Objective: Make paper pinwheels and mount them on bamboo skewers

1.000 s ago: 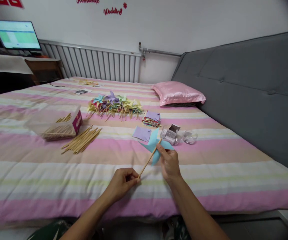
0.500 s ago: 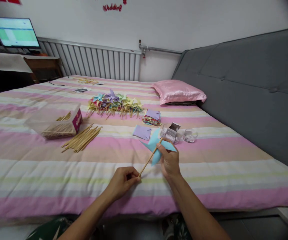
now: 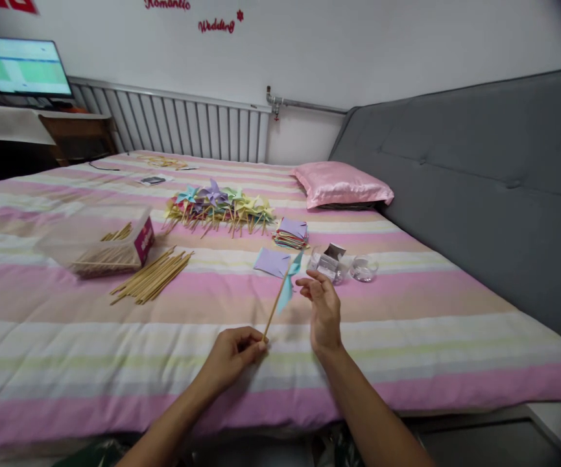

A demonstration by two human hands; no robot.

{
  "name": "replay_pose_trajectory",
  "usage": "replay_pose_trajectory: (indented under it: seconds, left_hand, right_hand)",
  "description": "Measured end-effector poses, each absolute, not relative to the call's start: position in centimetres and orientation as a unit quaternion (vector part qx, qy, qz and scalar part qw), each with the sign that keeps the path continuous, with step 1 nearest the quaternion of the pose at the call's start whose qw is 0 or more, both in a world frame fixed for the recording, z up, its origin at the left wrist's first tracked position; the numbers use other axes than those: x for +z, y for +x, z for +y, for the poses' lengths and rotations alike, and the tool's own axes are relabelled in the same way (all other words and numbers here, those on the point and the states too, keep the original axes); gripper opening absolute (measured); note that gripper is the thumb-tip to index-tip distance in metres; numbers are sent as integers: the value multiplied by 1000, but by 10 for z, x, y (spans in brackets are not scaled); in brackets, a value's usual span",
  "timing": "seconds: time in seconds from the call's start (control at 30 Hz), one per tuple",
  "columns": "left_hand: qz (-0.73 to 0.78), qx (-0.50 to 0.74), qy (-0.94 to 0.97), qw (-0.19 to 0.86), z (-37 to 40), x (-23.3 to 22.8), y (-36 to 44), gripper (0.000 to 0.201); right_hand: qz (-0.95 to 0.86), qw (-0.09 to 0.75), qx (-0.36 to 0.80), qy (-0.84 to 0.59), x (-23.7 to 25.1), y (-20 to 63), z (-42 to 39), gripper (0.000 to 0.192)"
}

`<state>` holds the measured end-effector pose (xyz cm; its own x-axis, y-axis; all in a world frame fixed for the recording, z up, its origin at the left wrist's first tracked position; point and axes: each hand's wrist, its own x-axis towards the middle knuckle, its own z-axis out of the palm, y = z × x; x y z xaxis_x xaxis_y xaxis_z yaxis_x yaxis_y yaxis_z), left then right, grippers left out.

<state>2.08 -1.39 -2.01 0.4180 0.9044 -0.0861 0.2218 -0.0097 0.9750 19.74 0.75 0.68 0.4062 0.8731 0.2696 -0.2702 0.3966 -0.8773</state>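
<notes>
My left hand [image 3: 241,350] pinches the lower end of a thin wooden stick that carries a light blue paper pinwheel [image 3: 287,290]. The pinwheel is seen nearly edge-on, tilted up and to the right. Just right of it, my right hand [image 3: 325,308] is raised with its fingers apart, holding nothing. Behind the pinwheel lies a purple paper sheet [image 3: 271,262] on the bed. A stack of coloured paper squares [image 3: 290,232] sits farther back. Beyond my right hand stand an opened clear plastic box [image 3: 327,264] and a round clear lid [image 3: 363,268].
Finished pinwheels [image 3: 219,206] lie heaped mid-bed. At left, loose wooden sticks [image 3: 154,275] lie beside a clear tub [image 3: 109,250] holding more sticks. A pink pillow [image 3: 341,185] rests near the grey headboard [image 3: 475,175]. The striped bed's front edge is close to me.
My right hand has let go of the pinwheel and opened its fingers. The pinwheel has turned from facing me to nearly edge-on, while my left hand keeps hold of the stick.
</notes>
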Motion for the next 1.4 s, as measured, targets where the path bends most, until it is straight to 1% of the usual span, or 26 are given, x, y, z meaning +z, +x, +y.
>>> replay_pose_trajectory:
  seconds: [0.13,0.3,0.43,0.57,0.67,0.9,1.13,1.4]
  left_hand:
    - [422,313,621,582,-11,-21,19,25]
    - [401,305,624,597,-12,-21,19,26]
    - [408,287,635,590,-13,-20,19,26]
    - [410,269,651,580,-14,-21,18,26]
    - [415,259,661,569,-14,-22,18,26]
    - [421,246,673,556,-14,-23,17,28]
    - [417,247,674,557,-15,-22,17,24]
    - [415,238,686,547,-15,-22,17,23]
  right_hand:
    - [-361,745,363,-429,6,199,11,35]
    - [-389,725,399,-404,9,196,9,35]
    - [-432,709,399,-389,12,194,6,28]
    - [-426,705,403,-399,8,194,8,22]
    - [-409,700,418,-410,5,196,9,22]
    - [-400,693,414,-434,8,202,9,21]
    - [-393,684,440,-429,11,202,8,16]
    - [-393,685,443,-424,11,201,7,16]
